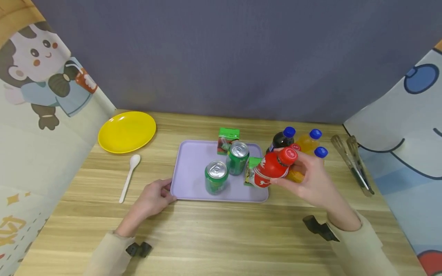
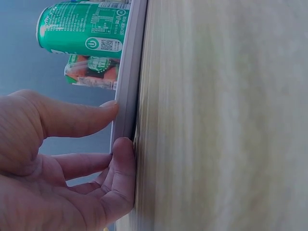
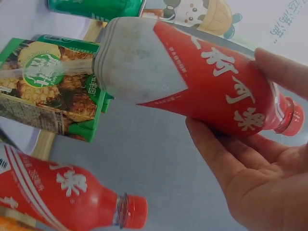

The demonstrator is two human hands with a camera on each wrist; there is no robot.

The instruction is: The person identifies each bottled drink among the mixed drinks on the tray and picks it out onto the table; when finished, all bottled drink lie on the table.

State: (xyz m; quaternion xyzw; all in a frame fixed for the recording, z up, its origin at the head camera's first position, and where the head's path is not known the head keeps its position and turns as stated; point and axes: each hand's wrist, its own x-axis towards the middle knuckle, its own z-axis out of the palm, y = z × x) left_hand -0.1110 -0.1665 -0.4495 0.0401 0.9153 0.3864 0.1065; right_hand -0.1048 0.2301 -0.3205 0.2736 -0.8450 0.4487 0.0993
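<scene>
My right hand grips a red-labelled, red-capped drink bottle, tilted above the right end of a lilac tray. The right wrist view shows the bottle's whitish lower end near a pineapple juice carton. At the tray's front left corner, my left hand pinches the edge, thumb on the rim and fingers curled beneath. Two green drink cans stand on the tray. Behind them is another green-topped juice carton.
Right of the tray stand a dark bottle, orange drink bottles with blue caps and a second red bottle. Metal tongs lie far right. To the left are a yellow plate and a white spoon.
</scene>
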